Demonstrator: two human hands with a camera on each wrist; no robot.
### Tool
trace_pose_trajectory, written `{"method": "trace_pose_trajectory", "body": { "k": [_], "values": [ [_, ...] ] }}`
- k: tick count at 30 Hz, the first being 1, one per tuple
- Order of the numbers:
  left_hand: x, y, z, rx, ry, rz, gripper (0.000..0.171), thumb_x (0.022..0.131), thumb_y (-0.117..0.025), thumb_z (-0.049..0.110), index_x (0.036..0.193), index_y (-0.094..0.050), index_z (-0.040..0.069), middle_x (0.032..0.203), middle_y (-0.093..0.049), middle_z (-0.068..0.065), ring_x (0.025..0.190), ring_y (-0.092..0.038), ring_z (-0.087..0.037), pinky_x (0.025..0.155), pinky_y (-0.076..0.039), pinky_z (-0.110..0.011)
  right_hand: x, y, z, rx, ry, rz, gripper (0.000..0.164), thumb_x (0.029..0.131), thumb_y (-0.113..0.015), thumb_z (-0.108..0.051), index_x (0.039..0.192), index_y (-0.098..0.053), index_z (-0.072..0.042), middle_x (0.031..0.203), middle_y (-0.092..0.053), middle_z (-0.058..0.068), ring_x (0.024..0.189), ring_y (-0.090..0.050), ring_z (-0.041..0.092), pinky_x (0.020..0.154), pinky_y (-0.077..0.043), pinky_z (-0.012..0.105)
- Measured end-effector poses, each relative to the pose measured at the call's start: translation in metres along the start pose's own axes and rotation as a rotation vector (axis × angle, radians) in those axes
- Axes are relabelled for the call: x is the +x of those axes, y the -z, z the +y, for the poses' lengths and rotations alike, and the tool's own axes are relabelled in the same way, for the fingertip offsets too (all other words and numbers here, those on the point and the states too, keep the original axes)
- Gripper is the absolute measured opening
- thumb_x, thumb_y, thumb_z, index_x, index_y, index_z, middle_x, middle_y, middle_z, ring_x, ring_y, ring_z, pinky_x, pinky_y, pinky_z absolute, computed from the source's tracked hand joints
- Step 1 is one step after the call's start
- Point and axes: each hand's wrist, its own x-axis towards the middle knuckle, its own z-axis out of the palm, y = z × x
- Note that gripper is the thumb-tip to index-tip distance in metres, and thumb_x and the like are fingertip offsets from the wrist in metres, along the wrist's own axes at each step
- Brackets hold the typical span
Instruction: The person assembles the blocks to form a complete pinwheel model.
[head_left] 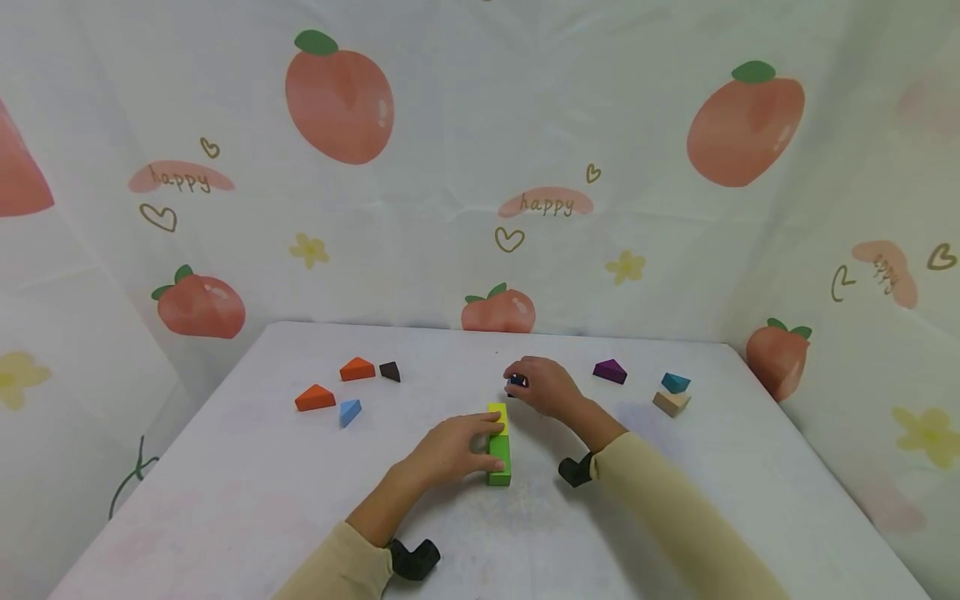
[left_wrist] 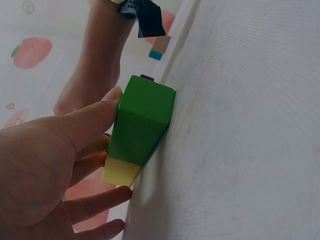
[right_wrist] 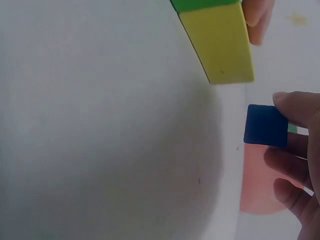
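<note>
Risks knocking yellow block (right_wrist: 220, 47) and green block (left_wrist: 142, 117) out of line on desk (head_left: 225, 475), through slanted contact from blue block (right_wrist: 265, 125) or sideways pressure from left hand (head_left: 448, 447); pinches blue block in right hand (head_left: 551, 388), back upward, just beyond yellow block's far end; extends left hand loosely along left side, with thumb against green block, without grasping

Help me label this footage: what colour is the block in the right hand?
The block is blue; the right wrist view shows it best.
</note>
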Motion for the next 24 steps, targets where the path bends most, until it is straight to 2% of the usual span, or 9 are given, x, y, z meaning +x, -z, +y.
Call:
{"method": "trace_pose_trajectory", "body": {
  "k": [11, 16, 24],
  "values": [
    [0.0, -0.001, -0.001, -0.017, -0.017, 0.006, 0.059, 0.084, -0.075, 0.042, 0.134, -0.061, 0.014, 0.143, -0.051, 0.001, 0.133, -0.044, -0.022, 0.106, -0.038, -0.043, 0.004, -0.014, -0.004, 0.004, -0.048, -0.041, 0.019, 0.089, -0.073, -0.026, 0.103, -0.074, -0.014, 0.09, -0.067, -0.003, 0.078, -0.056, 0.013, 0.078, -0.051, 0.032],
    [0.0, 0.0, -0.002, -0.014, -0.029, -0.001, 0.06, 0.084, -0.075, 0.041, 0.135, -0.06, 0.014, 0.143, -0.051, 0.002, 0.133, -0.044, -0.021, 0.106, -0.038, -0.043, 0.002, -0.017, -0.004, 0.018, -0.049, -0.041, 0.018, 0.088, -0.074, -0.025, 0.102, -0.074, -0.013, 0.085, -0.065, -0.004, 0.076, -0.054, 0.013, 0.074, -0.05, 0.031],
    [0.001, 0.001, -0.002, -0.032, 0.003, -0.01, 0.06, 0.084, -0.075, 0.041, 0.136, -0.059, 0.016, 0.144, -0.05, 0.005, 0.134, -0.043, -0.02, 0.107, -0.037, -0.043, 0.0, -0.018, -0.005, 0.073, -0.065, -0.035, 0.018, 0.087, -0.075, -0.024, 0.102, -0.074, -0.014, 0.081, -0.062, -0.007, 0.074, -0.052, 0.012, 0.069, -0.048, 0.027]
  ]
}}
